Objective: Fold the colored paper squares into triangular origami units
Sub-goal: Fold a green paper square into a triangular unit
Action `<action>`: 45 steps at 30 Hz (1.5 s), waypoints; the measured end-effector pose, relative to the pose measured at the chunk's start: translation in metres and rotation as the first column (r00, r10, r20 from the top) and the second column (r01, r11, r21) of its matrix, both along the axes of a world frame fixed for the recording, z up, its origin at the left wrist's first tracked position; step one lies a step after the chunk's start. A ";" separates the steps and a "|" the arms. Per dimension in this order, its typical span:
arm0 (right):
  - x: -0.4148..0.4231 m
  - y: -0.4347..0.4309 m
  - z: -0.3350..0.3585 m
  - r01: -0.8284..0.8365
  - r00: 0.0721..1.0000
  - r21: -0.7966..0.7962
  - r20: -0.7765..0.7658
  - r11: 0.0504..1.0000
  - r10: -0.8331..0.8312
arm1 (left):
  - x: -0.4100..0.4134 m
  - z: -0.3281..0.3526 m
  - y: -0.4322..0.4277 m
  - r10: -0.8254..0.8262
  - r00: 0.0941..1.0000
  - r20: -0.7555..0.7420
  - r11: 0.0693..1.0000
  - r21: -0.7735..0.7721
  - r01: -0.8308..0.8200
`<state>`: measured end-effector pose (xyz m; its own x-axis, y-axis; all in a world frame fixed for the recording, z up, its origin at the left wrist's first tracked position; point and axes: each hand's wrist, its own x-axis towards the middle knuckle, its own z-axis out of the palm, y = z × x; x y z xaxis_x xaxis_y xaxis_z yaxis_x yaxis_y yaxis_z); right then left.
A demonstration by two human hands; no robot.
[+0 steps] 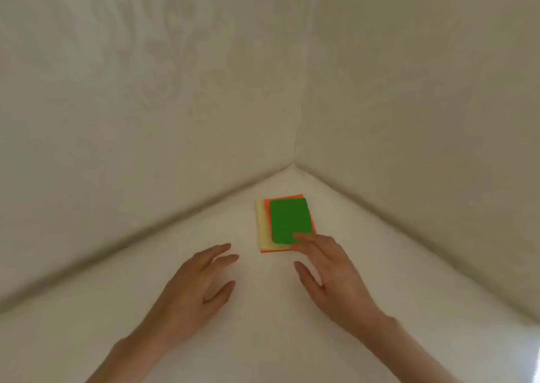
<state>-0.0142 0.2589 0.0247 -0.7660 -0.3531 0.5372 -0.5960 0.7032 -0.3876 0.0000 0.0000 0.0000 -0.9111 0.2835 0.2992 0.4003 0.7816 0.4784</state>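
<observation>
While the right hand (333,274) is touching the green sheet (287,220) straight-fingered and the left hand (195,283) is idling open, I'm guessing flimsy, slidey paper: pinch its near corner.

Paper stack (287,222) on table (263,324) near wall corner (296,137), right hand (333,277) at its near edge.

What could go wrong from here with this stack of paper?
1. Only one fingertip of the right hand touches the green sheet at its near corner. Dragging it may pull the orange sheet and yellow sheet along, since the left hand is off the stack.
2. The stack lies near the corner of the walls, so folding there may be cramped.
</observation>
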 end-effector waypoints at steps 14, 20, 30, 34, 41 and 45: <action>-0.033 -0.009 -0.003 0.305 0.950 0.251 -0.147 0.919 -0.275 | 0.013 0.000 0.003 0.110 0.994 0.024 0.994 -0.001 -0.110; 0.060 -0.021 0.039 0.087 0.993 -0.334 -0.044 0.939 -0.107 | 0.058 0.055 0.002 0.095 0.995 -0.008 0.884 0.461 -0.081; 0.118 -0.035 0.044 0.102 0.876 -0.840 0.330 0.532 0.353 | 0.102 0.087 0.027 -0.127 0.973 0.193 0.687 0.725 -0.054; 0.115 -0.032 0.043 0.211 0.774 -0.893 0.400 0.397 0.490 | 0.097 0.088 0.024 -0.153 0.961 0.232 0.642 0.763 -0.082; 0.090 -0.022 0.021 -0.059 0.965 -0.641 0.159 0.765 0.208 | 0.070 0.062 0.021 -0.047 0.998 -0.047 0.817 0.573 0.066; 0.068 0.000 0.002 -0.297 0.859 0.088 -0.411 0.951 0.306 | 0.049 0.038 0.004 -0.167 0.763 -0.624 0.985 -0.075 0.154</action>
<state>0.0535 0.2590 0.0269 -0.3288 -0.5457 0.7708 -0.8825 0.4682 -0.0449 0.0490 0.0035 0.0378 -0.4639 0.4194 0.7803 0.7261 0.6846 0.0637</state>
